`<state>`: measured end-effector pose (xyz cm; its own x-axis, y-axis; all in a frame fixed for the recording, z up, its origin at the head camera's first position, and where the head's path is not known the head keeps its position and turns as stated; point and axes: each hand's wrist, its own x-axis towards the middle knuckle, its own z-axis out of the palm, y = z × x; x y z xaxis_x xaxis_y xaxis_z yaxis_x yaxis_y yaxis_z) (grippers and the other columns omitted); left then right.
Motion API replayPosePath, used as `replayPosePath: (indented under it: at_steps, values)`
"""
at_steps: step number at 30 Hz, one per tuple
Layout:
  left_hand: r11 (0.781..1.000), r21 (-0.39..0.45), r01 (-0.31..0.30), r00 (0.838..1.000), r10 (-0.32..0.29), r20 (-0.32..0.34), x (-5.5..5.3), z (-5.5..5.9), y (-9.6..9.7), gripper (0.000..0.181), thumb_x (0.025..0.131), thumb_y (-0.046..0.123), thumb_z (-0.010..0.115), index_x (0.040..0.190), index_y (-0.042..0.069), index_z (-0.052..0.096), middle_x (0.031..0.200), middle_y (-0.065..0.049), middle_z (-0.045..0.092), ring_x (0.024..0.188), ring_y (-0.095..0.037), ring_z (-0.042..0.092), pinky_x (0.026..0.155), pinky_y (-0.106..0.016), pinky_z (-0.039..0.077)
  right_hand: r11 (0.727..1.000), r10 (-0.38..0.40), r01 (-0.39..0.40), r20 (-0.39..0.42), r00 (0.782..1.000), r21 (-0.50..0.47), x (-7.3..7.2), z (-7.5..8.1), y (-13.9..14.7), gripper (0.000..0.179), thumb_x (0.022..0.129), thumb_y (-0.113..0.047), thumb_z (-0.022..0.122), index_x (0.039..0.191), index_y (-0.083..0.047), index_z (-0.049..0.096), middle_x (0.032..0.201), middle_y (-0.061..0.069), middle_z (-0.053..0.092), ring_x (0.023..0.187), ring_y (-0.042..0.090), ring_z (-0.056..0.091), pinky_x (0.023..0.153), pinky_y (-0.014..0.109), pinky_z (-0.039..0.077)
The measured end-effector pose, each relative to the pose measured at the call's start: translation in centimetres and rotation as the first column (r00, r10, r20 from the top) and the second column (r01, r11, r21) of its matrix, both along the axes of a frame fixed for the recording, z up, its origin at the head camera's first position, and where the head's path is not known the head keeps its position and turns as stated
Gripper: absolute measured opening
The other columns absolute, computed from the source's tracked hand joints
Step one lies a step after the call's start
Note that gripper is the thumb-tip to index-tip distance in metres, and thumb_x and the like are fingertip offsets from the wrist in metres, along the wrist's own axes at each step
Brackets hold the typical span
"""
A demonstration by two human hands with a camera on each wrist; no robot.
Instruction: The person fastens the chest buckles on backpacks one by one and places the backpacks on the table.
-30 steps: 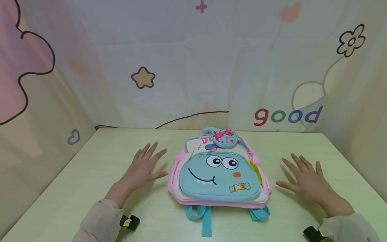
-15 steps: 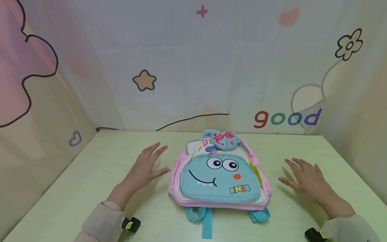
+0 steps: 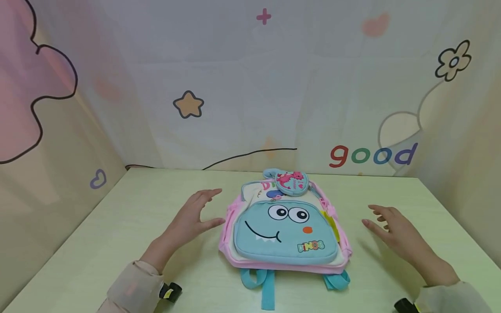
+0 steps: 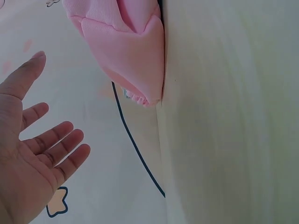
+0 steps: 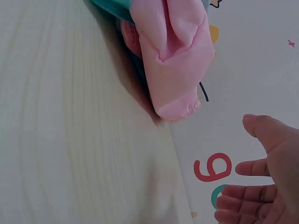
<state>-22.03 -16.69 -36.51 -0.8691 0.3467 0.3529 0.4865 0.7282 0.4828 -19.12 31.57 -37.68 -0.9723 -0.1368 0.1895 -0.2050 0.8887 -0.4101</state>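
A child's backpack (image 3: 285,232) in light blue, white and pink lies on the table, its cartoon dinosaur face upward. At its top hangs a small round blue pouch (image 3: 292,183) with a pink dinosaur print. To the backpack's left my left hand (image 3: 192,217) holds nothing, thumb tip close to the pink side. My right hand (image 3: 399,232), also holding nothing, hovers farther off on the other side, palm turned inward. Both wrist views show the backpack's pink side panel (image 4: 126,51), with relaxed fingers apart from it.
Teal straps (image 3: 268,289) stick out below the backpack onto the pale wood table (image 3: 117,226). A printed cloth backdrop (image 3: 242,87) with a star, flower and the word "good" stands behind the table. Dark wrist cameras (image 3: 171,292) sit at both cuffs.
Both hands have turned from palms down with spread fingers to palms facing inward. The left hand has come slightly nearer the backpack, which stays in place.
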Motion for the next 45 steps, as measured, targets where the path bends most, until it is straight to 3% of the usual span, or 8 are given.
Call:
replayPosePath:
  at_steps: [8,13,16,20,35,45]
  values:
    - [0.996,0.071,0.052,0.993,-0.059,0.103,0.8,0.7,1.2,0.076,0.079,0.029,0.079,0.143,0.015,0.042,0.141,-0.009,0.049,0.12,-0.029,0.052,0.097,-0.049,0.05,0.998,0.01,-0.01,0.006,1.0,-0.064,0.3,1.0,-1.6,0.053,0.097,-0.034,0.056,0.133,0.004,0.047,0.124,0.029,0.054,0.1,0.037,0.059,0.079,0.047,0.056]
    - [0.993,0.092,0.077,0.989,-0.087,0.12,1.1,0.7,1.6,0.074,0.078,0.029,0.079,0.141,0.014,0.044,0.139,-0.008,0.05,0.118,-0.027,0.052,0.097,-0.049,0.049,0.994,0.025,-0.025,0.001,1.0,-0.105,0.6,1.0,-2.5,0.05,0.096,-0.033,0.057,0.132,0.001,0.049,0.122,0.024,0.056,0.098,0.03,0.06,0.074,0.024,0.052]
    - [0.991,0.1,0.085,0.988,-0.097,0.122,1.1,0.5,1.9,0.071,0.079,0.029,0.079,0.139,0.013,0.046,0.138,-0.008,0.051,0.117,-0.027,0.052,0.096,-0.049,0.049,0.991,0.046,-0.048,-0.021,0.999,-0.121,0.8,1.0,-3.1,0.048,0.096,-0.032,0.058,0.131,0.0,0.051,0.12,0.022,0.058,0.099,0.028,0.06,0.072,0.018,0.05]
    - [0.99,0.11,0.087,0.984,-0.102,0.143,1.2,0.3,2.3,0.067,0.079,0.028,0.079,0.136,0.013,0.048,0.136,-0.007,0.052,0.117,-0.029,0.053,0.097,-0.049,0.049,0.987,0.075,-0.079,-0.035,0.997,-0.138,0.9,0.9,-3.8,0.046,0.096,-0.031,0.058,0.13,-0.001,0.052,0.119,0.02,0.059,0.099,0.027,0.06,0.073,0.018,0.051]
    - [0.996,0.07,0.063,0.963,-0.079,0.258,0.9,0.0,3.2,0.065,0.078,0.029,0.08,0.135,0.021,0.051,0.138,-0.005,0.05,0.125,-0.028,0.049,0.1,-0.048,0.049,0.976,0.141,-0.132,0.04,0.989,-0.174,1.2,1.3,-6.2,0.049,0.094,-0.034,0.06,0.133,-0.004,0.051,0.127,0.017,0.055,0.104,0.025,0.058,0.074,0.022,0.052]
    - [0.999,-0.052,0.018,0.956,-0.002,0.295,0.1,-0.4,3.0,0.071,0.072,0.04,0.083,0.133,0.018,0.054,0.136,-0.005,0.051,0.131,-0.027,0.044,0.106,-0.049,0.044,0.976,0.167,-0.15,0.102,0.981,-0.156,1.3,1.4,-7.3,0.056,0.091,-0.039,0.063,0.135,-0.008,0.05,0.13,0.016,0.054,0.102,0.02,0.056,0.077,0.025,0.051]
